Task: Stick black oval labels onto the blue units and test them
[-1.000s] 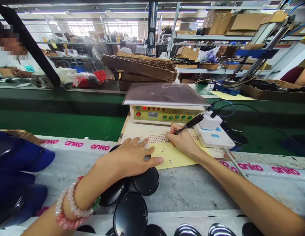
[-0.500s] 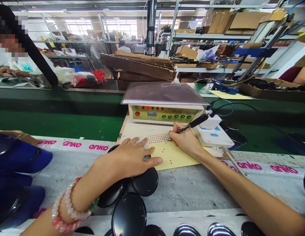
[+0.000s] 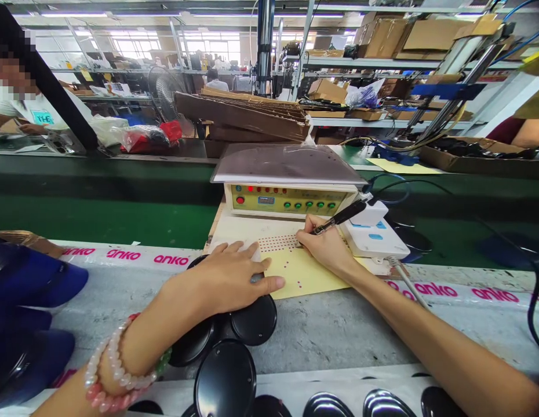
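Slight rightward shift of head view since the earlier frame. Right fingers (image 3: pixel 315 227) closed on black pen-shaped tool (image 3: pixel 339 218), tip at red-dotted white sheet (image 3: pixel 235 230). Left fingers (image 3: pixel 232 252) spread open, flat on sheet, near yellow card (image 3: pixel 306 272).

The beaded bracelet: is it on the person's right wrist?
No, the beaded bracelet is on the left wrist; the right wrist is bare.

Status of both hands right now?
Left hand: open, palm down over a black disc.
Right hand: closed, holding a black pen tool.
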The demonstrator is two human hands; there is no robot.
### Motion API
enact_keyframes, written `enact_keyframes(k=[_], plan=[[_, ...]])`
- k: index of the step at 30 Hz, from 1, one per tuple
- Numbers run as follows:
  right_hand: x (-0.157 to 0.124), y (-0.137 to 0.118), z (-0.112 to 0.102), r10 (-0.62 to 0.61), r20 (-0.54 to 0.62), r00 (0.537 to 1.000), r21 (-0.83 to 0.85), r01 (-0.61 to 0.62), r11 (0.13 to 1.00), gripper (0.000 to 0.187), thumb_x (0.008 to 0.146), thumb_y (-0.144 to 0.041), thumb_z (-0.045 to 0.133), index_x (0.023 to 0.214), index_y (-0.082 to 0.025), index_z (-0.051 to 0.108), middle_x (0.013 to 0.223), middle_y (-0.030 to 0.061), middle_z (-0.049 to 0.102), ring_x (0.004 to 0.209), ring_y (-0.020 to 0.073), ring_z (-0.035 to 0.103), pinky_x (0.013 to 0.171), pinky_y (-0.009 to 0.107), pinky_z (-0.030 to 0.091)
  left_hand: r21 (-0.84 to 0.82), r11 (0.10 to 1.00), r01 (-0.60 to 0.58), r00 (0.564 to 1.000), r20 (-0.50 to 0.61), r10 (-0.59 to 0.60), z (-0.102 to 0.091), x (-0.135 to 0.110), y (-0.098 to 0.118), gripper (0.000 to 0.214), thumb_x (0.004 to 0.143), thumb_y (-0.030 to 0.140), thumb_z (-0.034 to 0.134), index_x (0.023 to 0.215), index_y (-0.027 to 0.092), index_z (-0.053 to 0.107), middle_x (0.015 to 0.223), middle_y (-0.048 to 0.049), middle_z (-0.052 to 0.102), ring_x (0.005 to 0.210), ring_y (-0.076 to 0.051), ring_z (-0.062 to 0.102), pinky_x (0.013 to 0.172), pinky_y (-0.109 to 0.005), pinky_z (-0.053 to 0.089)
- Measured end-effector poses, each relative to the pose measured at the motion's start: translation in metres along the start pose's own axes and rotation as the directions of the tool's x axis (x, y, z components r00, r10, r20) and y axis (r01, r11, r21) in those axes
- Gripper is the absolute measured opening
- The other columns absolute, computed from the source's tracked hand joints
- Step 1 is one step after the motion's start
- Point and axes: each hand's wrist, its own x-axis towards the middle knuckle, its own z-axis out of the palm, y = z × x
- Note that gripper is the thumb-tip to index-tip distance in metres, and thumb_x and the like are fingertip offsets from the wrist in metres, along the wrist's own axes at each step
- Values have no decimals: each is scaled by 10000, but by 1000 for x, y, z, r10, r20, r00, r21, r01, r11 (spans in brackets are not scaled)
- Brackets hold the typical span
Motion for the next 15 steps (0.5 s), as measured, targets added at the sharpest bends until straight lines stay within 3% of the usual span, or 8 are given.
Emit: enact_keyframes(k=[15], plan=[[3, 1, -2, 9, -42, 999, -17, -10, 1000, 435, 874, -302, 658, 576, -181, 365, 537, -90, 345, 482, 81, 358, 491, 204, 315, -22, 999, 34, 999, 22, -34, -1, 1, 1, 660, 924, 663, 260, 1397, 258, 477, 1550, -154, 274, 1427, -385, 231, 1127, -579, 190]])
